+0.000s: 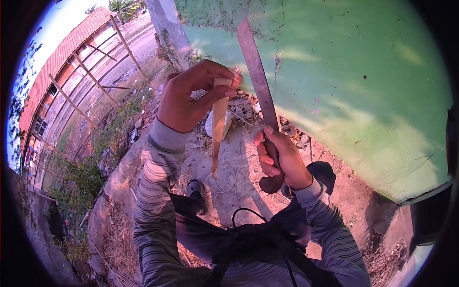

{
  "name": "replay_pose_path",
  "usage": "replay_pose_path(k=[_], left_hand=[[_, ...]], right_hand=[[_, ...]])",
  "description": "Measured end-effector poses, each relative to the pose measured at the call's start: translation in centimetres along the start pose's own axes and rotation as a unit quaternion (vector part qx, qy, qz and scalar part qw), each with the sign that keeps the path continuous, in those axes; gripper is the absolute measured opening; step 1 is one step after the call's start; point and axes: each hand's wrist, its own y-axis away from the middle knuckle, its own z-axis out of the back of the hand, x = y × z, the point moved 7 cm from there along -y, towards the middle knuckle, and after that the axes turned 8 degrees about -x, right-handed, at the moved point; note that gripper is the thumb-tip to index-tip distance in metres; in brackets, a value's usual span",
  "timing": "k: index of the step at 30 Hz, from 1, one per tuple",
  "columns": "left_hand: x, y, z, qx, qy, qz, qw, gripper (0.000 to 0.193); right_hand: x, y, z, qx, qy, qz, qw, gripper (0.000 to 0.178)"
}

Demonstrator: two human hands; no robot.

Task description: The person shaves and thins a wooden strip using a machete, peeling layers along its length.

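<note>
My left hand point(200, 93) is closed around the upper end of a pale wooden stake point(219, 119). The stake hangs downward and narrows to a point at its lower end. In my right hand point(284, 158) is a machete point(260, 83), gripped by its dark, hooked handle. Its long, worn blade points up and away from me, to the right of the stake and apart from it. My left fingers cover the stake's top in part.
A green wall point(354, 95) rises at the right and ahead. Below my hands, a whitish stone point(217, 125) and rubble lie by its base. My shoe point(196, 192) stands on the concrete ground. At the left are plants point(81, 179), a pole fence point(86, 71) and a red-roofed building point(62, 57).
</note>
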Motion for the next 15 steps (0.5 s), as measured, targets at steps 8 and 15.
replay_pose_path(k=[8,15], left_hand=[[-3.6,2.1,1.2,-0.060,-0.176,-0.221,0.957,0.020],[-4.9,3.0,1.1,-0.086,-0.259,-0.293,0.917,0.022]], right_hand=[[-0.9,3.3,-0.9,0.099,0.029,-0.110,0.989,0.060],[0.0,4.3,-2.6,0.128,0.056,-0.172,0.975,0.060]])
